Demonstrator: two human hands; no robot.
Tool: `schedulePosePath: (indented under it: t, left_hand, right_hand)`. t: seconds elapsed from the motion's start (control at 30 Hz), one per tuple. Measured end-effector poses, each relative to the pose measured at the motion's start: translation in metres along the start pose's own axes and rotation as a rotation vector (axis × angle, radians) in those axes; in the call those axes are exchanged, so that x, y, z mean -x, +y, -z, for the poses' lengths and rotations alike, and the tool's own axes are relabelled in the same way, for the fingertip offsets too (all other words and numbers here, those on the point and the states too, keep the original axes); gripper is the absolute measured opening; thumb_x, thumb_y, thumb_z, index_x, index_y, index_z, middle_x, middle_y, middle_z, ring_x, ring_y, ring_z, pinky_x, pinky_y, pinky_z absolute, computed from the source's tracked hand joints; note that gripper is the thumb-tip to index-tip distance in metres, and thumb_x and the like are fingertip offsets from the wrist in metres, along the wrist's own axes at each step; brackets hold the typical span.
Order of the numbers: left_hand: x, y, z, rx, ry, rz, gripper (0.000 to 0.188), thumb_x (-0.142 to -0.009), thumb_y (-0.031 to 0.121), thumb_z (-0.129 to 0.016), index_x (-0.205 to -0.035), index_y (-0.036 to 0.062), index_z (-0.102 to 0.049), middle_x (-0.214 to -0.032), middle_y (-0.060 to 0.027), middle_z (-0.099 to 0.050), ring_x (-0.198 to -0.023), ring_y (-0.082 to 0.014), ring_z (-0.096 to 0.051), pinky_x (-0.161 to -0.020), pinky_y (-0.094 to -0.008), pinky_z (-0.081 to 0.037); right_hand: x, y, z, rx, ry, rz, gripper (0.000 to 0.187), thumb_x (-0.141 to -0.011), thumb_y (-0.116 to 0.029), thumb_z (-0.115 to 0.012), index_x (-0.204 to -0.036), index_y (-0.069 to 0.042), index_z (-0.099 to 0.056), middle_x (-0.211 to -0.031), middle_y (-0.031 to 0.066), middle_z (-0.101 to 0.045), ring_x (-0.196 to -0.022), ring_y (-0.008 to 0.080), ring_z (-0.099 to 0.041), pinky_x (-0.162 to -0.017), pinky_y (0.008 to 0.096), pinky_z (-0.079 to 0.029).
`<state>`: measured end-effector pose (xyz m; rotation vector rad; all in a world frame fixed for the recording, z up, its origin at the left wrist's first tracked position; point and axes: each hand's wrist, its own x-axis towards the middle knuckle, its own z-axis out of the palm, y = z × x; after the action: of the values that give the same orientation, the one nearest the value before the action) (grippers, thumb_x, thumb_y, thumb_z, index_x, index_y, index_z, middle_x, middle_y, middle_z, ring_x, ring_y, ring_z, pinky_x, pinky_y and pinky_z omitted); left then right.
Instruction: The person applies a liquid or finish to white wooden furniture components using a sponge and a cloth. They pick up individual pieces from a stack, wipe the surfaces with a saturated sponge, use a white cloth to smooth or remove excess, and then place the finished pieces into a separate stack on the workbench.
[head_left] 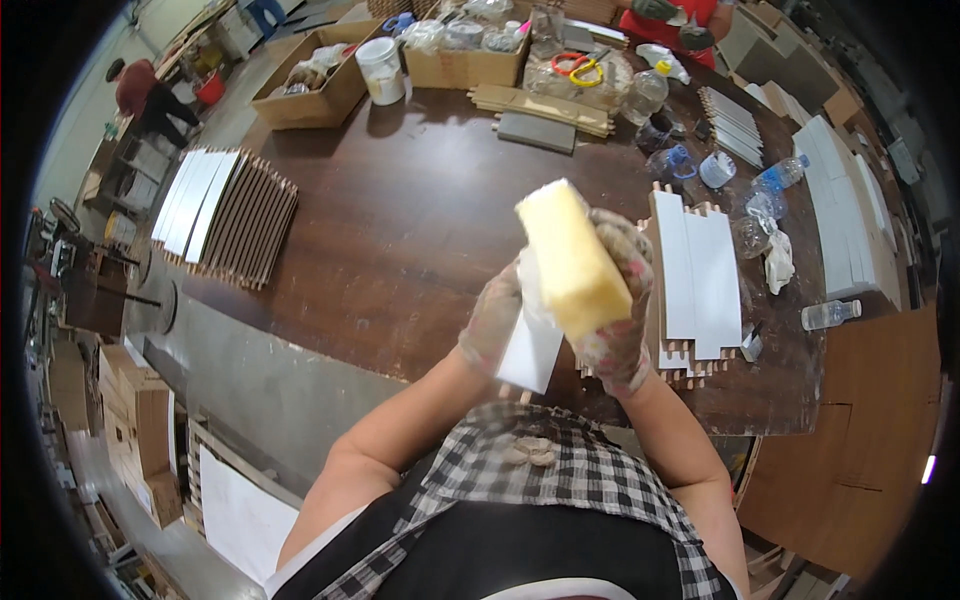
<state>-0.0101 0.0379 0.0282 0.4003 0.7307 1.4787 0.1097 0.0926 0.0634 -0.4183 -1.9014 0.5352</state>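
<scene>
My right hand (628,275), in a patterned work glove, is closed around a yellow sponge block (572,260) held up over the near middle of the table. My left hand (490,325), gloved as well, grips a narrow white board (530,355) by its left side. Wooden pegs stick out of the board's near end. The sponge hides the far part of the board, and a piece of white material (537,285) shows beside it. Just right of my right hand lies a pile of white boards (690,270) with wooden pegs at their ends.
A neat stack of white-topped boards (225,215) stands on the table's left. Along the back are cardboard boxes (310,85), a white tub (380,70) and red-and-yellow scissors (580,68). Plastic bottles (780,175) crowd the right. A co-worker in red (690,25) stands across the table.
</scene>
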Motion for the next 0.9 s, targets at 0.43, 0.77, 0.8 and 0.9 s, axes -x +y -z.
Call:
schedulePosePath:
  t: [0.43, 0.77, 0.8, 0.9]
  left_hand:
    - [-0.074, -0.079, 0.073, 0.347, -0.354, -0.034, 0.034, -0.091, 0.018, -0.048, -0.12, 0.0012, -0.05, -0.11, -0.0144, -0.059, -0.093, -0.0214, -0.061, -0.081, -0.0352, -0.052]
    - [-0.03, 0.013, 0.027, 0.367, -0.105, 0.032, 0.027, -0.093, 0.024, -0.049, -0.105, 0.0031, -0.059, -0.085, -0.013, -0.064, -0.07, -0.0219, -0.064, -0.062, -0.031, -0.056]
    - [-0.028, 0.013, 0.028, 0.368, -0.101, 0.025, 0.027, -0.093, 0.024, -0.049, -0.105, 0.0031, -0.059, -0.085, -0.013, -0.064, -0.07, -0.0219, -0.064, -0.062, -0.031, -0.056]
    - [-0.022, 0.01, 0.02, 0.331, -0.021, -0.027, 0.028, -0.094, 0.024, -0.046, -0.107, 0.002, -0.058, -0.09, -0.011, -0.065, -0.077, -0.0225, -0.065, -0.067, -0.0332, -0.056]
  right_hand:
    - [0.037, 0.012, -0.054, -0.286, 0.076, 0.175, 0.083, -0.066, -0.035, -0.077, -0.131, -0.005, -0.036, -0.125, 0.0153, -0.047, -0.119, 0.0304, -0.042, -0.101, 0.0429, -0.036]
    - [0.016, 0.044, 0.047, -1.443, 0.172, -0.788, 0.047, -0.096, -0.03, -0.042, -0.133, -0.002, -0.034, -0.128, 0.0125, -0.045, -0.108, 0.0242, -0.052, -0.093, 0.037, -0.044]
    - [0.012, 0.044, 0.045, -1.656, 0.134, -0.66, 0.046, -0.095, -0.028, -0.044, -0.133, -0.003, -0.035, -0.125, 0.0124, -0.048, -0.105, 0.0243, -0.054, -0.092, 0.0366, -0.045]
    - [-0.016, 0.01, 0.023, -0.816, 0.101, -0.49, 0.05, -0.087, -0.014, -0.059, -0.13, -0.005, -0.037, -0.123, 0.0143, -0.049, -0.108, 0.0247, -0.053, -0.09, 0.0357, -0.047]
